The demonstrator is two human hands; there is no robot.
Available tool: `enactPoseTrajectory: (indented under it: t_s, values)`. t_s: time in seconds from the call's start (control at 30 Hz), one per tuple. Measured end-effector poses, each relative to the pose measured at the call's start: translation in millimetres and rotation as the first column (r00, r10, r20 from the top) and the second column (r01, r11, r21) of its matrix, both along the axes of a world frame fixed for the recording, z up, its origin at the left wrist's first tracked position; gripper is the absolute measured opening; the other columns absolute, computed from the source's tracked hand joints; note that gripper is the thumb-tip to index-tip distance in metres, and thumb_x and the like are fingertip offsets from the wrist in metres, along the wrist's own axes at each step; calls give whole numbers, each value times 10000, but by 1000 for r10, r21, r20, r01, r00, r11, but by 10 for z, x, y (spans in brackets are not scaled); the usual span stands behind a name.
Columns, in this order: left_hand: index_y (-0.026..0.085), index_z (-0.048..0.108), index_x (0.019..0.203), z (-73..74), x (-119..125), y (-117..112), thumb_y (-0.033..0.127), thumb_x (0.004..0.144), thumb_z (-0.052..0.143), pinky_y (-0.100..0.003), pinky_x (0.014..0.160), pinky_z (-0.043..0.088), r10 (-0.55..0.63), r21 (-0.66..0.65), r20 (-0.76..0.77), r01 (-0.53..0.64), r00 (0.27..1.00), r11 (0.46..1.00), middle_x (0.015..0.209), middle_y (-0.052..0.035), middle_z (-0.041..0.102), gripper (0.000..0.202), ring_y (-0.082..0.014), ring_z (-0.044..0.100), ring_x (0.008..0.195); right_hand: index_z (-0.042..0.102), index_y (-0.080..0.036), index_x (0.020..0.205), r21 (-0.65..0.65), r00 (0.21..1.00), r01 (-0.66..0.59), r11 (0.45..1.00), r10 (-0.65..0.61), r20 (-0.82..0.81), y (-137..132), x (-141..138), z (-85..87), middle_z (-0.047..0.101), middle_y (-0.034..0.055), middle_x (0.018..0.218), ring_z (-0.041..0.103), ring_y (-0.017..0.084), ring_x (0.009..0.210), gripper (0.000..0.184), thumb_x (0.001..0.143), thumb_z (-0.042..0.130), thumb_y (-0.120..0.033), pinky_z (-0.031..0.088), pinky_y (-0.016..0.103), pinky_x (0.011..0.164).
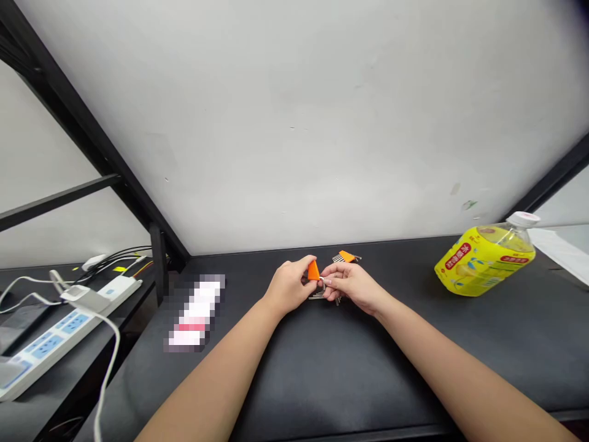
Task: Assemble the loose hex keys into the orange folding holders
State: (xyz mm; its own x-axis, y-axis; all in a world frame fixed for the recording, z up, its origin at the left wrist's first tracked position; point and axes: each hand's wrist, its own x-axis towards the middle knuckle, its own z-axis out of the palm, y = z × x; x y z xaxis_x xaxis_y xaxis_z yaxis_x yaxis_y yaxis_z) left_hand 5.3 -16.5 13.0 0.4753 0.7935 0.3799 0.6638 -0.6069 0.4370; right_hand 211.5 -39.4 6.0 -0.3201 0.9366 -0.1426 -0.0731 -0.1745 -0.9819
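Observation:
My left hand [289, 285] is closed, pinching a small orange holder [313, 270] between thumb and fingers. My right hand [352, 284] is closed too, its fingertips pinched on a thin metal hex key [322, 282] right beside that holder. More metal keys [316, 296] lie or hang just under the two hands, partly hidden. Just behind my right hand on the black table [331, 362] lies a second orange holder [346, 256] with several small keys sticking out of it.
A yellow-labelled plastic bottle [485, 258] with a white cap lies on its side at the right. A blurred white and pink item [196, 313] lies left of my hands. On a lower surface at far left sit white power strips [59, 334] and cables. A white wall rises behind.

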Motion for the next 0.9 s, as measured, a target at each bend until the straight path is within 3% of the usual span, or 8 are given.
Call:
enactPoseTrajectory:
  t_s: [0.27,0.47,0.6,0.73,0.9]
  values:
    - [272,572,1297,-18,9,-8,247,874,661,-293,796,521,-26,13,-23,26,999,1000,960,-2,732,433,-183,670,836,664,-162,938,132,971,-25,991,-7,237,-4,-18,-4,618,-28,586,616,124,486,266,850,729,-404,477,218,464]
    - [261,573,1277,-15,-12,13,241,861,670,-283,792,525,-36,-17,-14,36,999,999,971,-3,727,427,-170,677,828,674,-188,934,262,926,-54,964,-50,374,-30,12,66,662,-10,719,596,116,523,173,919,615,-350,482,258,538]
    - [257,570,1262,-33,-41,54,227,851,677,-314,843,519,16,9,-36,-16,999,1000,946,8,730,426,-176,678,827,686,-196,858,480,737,-243,843,-161,656,-72,142,111,668,22,826,616,147,710,126,925,613,-274,473,289,682]
    - [233,555,1283,-53,-51,80,219,871,652,-372,930,498,45,65,-45,-42,998,997,958,-17,726,423,-197,680,872,723,-200,922,448,559,-442,777,-152,815,-152,215,99,642,57,974,613,166,814,113,904,615,-172,454,296,732]
    - [223,547,1289,-74,-49,94,218,874,642,-396,955,483,34,77,-51,-30,998,997,959,-28,716,426,-207,675,882,665,-182,822,416,407,-517,748,-213,888,-218,80,72,625,66,923,579,179,788,150,869,563,-82,412,299,714]
